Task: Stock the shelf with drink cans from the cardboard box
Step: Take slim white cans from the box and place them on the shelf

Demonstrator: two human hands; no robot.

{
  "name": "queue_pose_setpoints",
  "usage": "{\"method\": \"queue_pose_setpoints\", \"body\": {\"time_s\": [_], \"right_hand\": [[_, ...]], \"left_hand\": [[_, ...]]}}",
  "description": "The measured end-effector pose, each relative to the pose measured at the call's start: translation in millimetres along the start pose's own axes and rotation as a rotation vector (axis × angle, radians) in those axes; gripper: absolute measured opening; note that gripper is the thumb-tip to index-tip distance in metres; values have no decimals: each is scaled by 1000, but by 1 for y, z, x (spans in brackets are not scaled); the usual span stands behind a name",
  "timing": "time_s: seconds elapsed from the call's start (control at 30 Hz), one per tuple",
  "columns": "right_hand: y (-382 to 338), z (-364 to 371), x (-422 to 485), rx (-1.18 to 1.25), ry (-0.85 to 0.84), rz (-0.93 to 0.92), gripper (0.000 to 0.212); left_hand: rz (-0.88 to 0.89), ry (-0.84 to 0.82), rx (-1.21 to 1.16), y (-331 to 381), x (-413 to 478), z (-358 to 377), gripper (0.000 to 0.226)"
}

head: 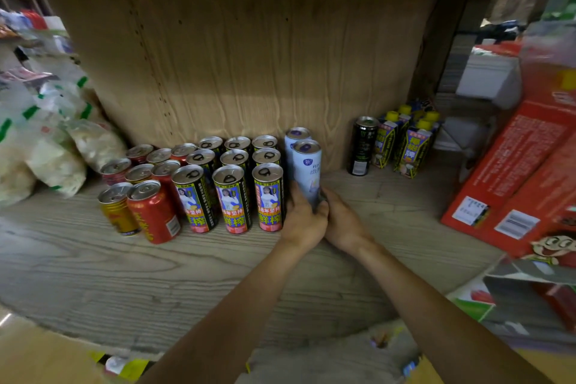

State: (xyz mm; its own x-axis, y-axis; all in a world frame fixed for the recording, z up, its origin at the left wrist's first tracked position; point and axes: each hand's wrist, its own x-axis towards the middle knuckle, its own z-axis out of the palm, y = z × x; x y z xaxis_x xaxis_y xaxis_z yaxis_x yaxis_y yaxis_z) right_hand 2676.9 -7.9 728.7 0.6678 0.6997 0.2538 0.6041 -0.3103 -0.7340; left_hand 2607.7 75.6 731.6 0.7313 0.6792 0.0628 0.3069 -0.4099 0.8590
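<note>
i'm watching the left hand (304, 218) and right hand (343, 221) clasping the base of a slim, smooth pale can (307, 168), standing upright on the wood-grain shelf (218, 274), just right of the glossy black cans (233, 199), with a twin can (296, 135) close behind.

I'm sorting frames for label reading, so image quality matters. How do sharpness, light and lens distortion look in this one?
Head view: the pale blue can gripped by left hand and right hand is fairly sharp, as are the labelled black cans; the edges smear, as on the red boxes at right; the wide lens bows the shelf board; light is dim, darkest at top.
</note>
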Motion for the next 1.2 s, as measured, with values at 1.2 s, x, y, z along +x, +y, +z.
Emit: {"method": "queue_pose_setpoints", "body": {"time_s": [1.2], "right_hand": [[71, -9, -523, -453, 87, 800, 55]], "left_hand": [[674, -971, 497, -94, -365, 140, 68]]}}
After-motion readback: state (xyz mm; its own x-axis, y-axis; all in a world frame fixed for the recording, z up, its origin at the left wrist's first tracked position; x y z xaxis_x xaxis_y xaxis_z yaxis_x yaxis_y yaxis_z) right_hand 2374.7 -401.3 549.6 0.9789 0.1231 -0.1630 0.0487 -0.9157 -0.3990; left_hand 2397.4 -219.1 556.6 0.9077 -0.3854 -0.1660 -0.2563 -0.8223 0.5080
